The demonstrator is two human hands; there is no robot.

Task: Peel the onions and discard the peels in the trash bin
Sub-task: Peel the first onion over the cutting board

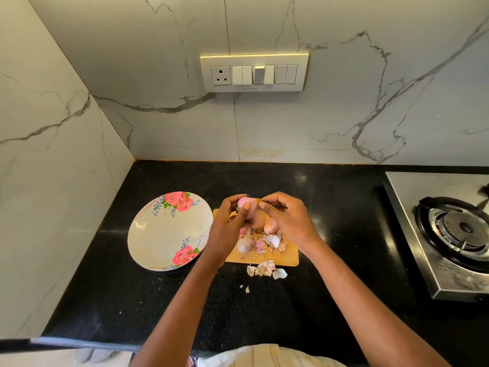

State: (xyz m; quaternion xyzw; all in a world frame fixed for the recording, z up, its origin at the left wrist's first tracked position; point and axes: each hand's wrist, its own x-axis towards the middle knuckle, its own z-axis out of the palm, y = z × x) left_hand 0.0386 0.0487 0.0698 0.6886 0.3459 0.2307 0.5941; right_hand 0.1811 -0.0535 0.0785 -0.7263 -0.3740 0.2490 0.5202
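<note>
Nearest the person, small flecks of peel (247, 289) lie on the black counter (111, 292); just beyond them a cluster of pale loose peels (266, 270) sits on the counter, just off the near edge of the wooden cutting board (264, 259). On the board lies a heap of papery pink and white skins (264, 243); among them a greyish onion still in its skin (245, 245) rests at the near left, and two more onions in brownish-pink skins (270, 227) lie behind, partly hidden by the hands. Above the far part of the board the left hand (227, 229) grips a smooth, pale pink onion (246, 205), its fingers curled round the far side and the thumb pressed on the near face; much of its outer skin is already off. The right hand (288, 218) is just beside it, thumb and forefinger pinching a small brownish scrap of skin at the onion's right end; the two hands nearly touch. To the left of the board, close to the left wrist, sits a white plate with pink roses (158, 234); at the right edge stands a steel gas stove (449, 234); farther off, on the marble wall, a switch panel (254, 72).
</note>
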